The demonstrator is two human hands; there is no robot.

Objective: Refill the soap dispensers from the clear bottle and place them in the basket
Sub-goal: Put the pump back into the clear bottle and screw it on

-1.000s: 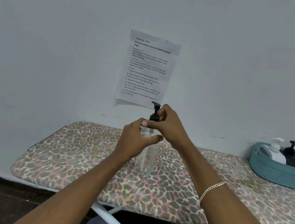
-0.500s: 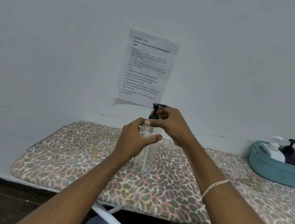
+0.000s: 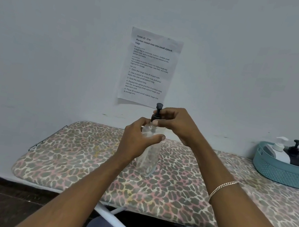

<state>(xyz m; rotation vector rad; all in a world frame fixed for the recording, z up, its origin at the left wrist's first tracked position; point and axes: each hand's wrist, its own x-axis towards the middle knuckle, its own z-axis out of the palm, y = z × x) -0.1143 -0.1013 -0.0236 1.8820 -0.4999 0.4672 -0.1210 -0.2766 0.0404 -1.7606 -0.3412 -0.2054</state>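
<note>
lighting is soft, even and rather dim, giving the wall (image 3: 58,38) a cool grey cast. the area under the ironing board (image 3: 77,160) falls into deep shadow. wide-angle distortion bows the board's edges. the basket (image 3: 282,175) at far right shows smearing. the clear bottle (image 3: 149,157) reads low in contrast. small print on the printed sheet (image 3: 150,68) is soft.

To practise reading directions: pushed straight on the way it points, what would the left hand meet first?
The clear plastic pump bottle, which the left hand grips; beyond that, probably the white wall, though depth is unclear.
</note>
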